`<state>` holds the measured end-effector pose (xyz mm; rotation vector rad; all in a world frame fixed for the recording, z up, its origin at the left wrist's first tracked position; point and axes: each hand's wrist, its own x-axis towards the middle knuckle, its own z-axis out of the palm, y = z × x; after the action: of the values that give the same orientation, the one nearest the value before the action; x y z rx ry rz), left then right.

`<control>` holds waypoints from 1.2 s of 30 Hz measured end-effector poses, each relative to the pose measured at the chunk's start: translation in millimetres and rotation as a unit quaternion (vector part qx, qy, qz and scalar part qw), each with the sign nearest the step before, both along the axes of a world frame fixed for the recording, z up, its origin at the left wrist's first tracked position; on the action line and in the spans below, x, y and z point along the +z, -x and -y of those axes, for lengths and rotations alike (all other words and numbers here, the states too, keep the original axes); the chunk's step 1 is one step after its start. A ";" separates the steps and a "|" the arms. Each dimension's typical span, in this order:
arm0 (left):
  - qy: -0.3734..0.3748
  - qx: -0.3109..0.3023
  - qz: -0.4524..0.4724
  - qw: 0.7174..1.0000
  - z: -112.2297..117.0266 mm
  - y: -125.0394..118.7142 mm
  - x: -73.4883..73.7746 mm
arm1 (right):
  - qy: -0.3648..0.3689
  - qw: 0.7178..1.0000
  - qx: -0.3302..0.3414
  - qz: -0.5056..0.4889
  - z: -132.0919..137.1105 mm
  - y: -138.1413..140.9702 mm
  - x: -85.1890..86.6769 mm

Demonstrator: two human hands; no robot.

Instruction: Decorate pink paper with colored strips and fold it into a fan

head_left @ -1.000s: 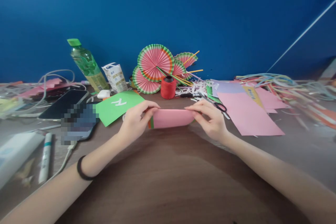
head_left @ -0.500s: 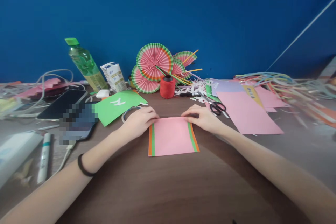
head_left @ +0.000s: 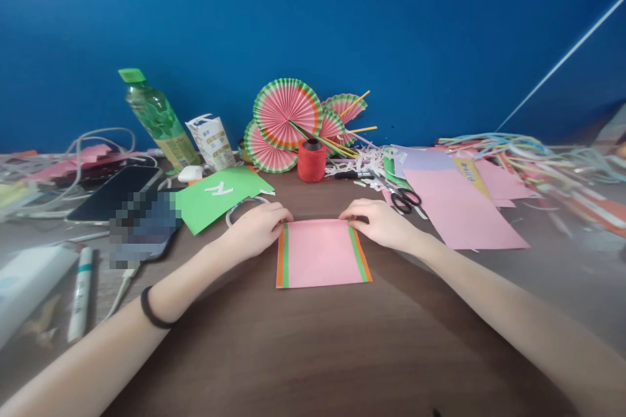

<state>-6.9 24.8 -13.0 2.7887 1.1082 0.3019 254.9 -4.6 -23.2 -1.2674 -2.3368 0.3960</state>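
A pink sheet of paper (head_left: 320, 254) with green and orange strips along its two sides lies on the brown table (head_left: 313, 352) in front of me. Its far edge looks narrowly folded. My left hand (head_left: 259, 228) pinches the far left corner, fingers closed on the paper. At the far right corner, my right hand (head_left: 379, 225) grips the same edge between thumb and fingers. Just beyond the sheet stands a spool of red thread (head_left: 312, 163). Pleated pink paper fans (head_left: 287, 114) with green rims lean against the blue wall behind it.
Black-handled scissors (head_left: 405, 200) and a larger pink sheet (head_left: 462, 208) lie to the right, near white paper shreds (head_left: 366, 161). On the left are green paper (head_left: 222, 199), a green bottle (head_left: 161, 120), a small carton (head_left: 212, 143), phones (head_left: 117, 194) and a marker (head_left: 81, 293).
My left hand has shifted slightly left along the far edge. The right hand has barely moved, and both still hold the paper, which stays in nearly the same place.
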 end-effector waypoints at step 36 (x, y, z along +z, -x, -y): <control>-0.178 -0.034 -0.156 0.971 14.1 -7.2 -5.1 | -0.147 0.952 0.015 0.270 6.3 6.8 -8.6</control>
<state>0.3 10.7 -18.1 3.2735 1.1085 0.0548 248.1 -10.9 -31.8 -1.3104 -2.7227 -0.3303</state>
